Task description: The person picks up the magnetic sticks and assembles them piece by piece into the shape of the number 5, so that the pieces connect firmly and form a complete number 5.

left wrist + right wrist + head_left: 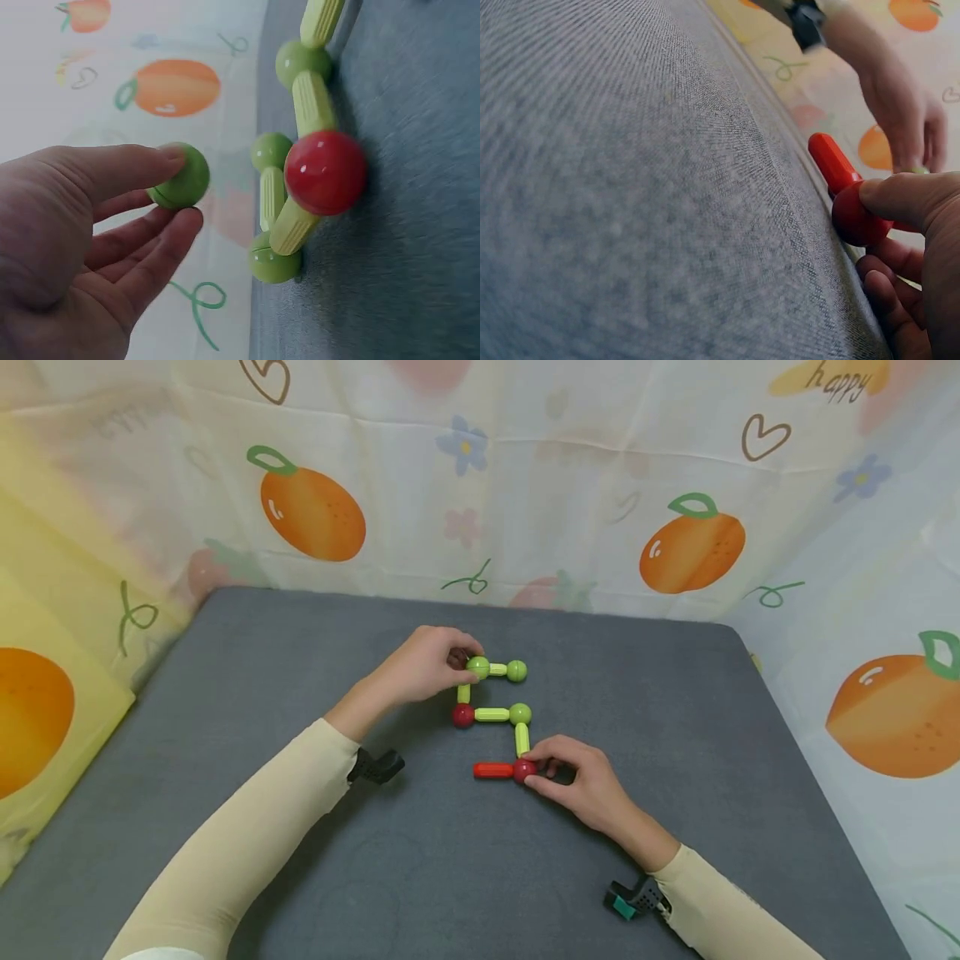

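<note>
A chain of balls and short rods lies on the grey table. My left hand [429, 667] pinches a loose green ball [182, 177] between thumb and fingertips. In the left wrist view this ball is apart from the chain; in the head view it covers the chain's far-left corner, a green ball [274, 259]. From that corner, yellow-green rods run to a green ball [516, 671] and a red ball [463, 715]. Another rod joins that red ball to a green ball [520, 714]. My right hand [588, 781] pinches the near red ball [857, 215], which bears a red rod [492, 770] pointing left.
The grey tabletop [300, 635] extends around the chain. Behind it hangs a pale cloth [540, 527] printed with oranges, and yellow cloth [45, 568] borders the left side. Each wrist wears a black camera, the right one [633, 897] close to the tabletop.
</note>
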Demonstrator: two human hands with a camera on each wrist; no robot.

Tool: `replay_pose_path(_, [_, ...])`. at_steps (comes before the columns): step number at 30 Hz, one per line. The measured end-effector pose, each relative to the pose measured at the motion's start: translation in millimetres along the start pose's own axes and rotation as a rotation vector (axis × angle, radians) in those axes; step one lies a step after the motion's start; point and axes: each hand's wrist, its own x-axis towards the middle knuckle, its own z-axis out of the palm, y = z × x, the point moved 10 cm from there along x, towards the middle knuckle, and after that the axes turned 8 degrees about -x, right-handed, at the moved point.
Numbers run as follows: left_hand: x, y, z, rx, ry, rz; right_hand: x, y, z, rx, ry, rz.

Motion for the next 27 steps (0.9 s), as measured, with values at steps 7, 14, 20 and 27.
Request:
replay_pose_path(7, [-55.4, -0.5, 0.3, -0.059, -0.001, -0.033, 1.4, -2.2, 2.0, 0.005, 0.002, -0.009])
replay_pose_path(14, [-76.5, 3.0, 15.4, -0.106, -0.116, 0.006, -0.3, -3.4, -0.4, 0.018, 0.019, -0.011])
replay_pose_path(20, [-84.4, -4.1, 36.0, -0.095, -0.255, -0.007, 1.6, -1.4, 0.8, 0.019, 0.005, -0.003])
replay_pose_path(27, [-85.5, -7.0, 55.1, -0.038, -0.333, 0.006, 0.9, 2.3, 2.3, 0.007, -0.007, 0.019])
